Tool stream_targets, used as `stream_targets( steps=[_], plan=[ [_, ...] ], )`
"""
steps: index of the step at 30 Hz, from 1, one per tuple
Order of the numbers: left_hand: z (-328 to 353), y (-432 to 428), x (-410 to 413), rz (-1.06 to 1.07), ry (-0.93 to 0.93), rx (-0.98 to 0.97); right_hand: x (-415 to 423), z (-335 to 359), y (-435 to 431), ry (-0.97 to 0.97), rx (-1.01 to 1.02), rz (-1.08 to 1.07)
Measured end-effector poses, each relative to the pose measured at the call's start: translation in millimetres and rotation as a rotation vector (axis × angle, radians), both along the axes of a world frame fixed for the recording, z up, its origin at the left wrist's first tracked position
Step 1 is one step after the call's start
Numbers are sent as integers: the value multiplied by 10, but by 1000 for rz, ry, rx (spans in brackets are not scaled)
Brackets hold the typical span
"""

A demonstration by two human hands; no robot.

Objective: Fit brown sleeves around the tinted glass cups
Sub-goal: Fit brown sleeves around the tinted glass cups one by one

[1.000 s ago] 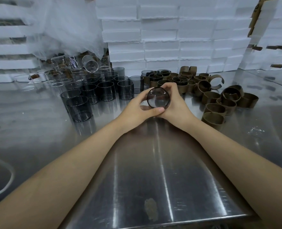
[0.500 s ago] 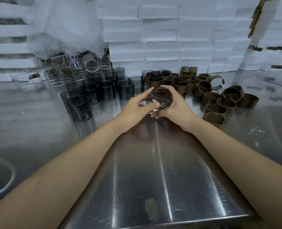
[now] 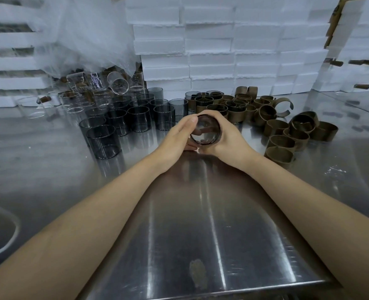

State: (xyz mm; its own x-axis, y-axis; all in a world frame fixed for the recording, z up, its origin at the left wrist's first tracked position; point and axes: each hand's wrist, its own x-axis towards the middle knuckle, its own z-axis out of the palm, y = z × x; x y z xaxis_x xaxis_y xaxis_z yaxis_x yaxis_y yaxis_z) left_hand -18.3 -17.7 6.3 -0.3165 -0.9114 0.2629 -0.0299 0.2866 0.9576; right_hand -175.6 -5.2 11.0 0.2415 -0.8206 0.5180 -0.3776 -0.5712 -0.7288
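Nearest, the bare steel table lies under both forearms. Above it the left hand and right hand curl round one tinted glass cup from either side, its round end facing the camera. Left of the grip stand unsleeved tinted cups; right of it lie loose brown sleeves. Just beyond the grip stand sleeved cups — farther back, stacked white foam boxes.
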Motion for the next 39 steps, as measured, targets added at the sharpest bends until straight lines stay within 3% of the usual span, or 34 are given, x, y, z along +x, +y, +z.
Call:
stream_targets(
  steps=[6,18,26,35,39],
  plan=[
    [19,20,-1,25,43,32,23,33,51,201,-144,17],
    [-23,-1,3,78,-59,-61,33,26,37,230,-51,-18],
    [-50,-14,-4,88,-128,-150,34,-2,-4,72,83,-61],
    [-28,-20,21,13,-17,-88,10,35,14,-287,286,4],
    [-14,-8,46,-5,-3,-48,15,36,10,-332,317,34]
  ],
)
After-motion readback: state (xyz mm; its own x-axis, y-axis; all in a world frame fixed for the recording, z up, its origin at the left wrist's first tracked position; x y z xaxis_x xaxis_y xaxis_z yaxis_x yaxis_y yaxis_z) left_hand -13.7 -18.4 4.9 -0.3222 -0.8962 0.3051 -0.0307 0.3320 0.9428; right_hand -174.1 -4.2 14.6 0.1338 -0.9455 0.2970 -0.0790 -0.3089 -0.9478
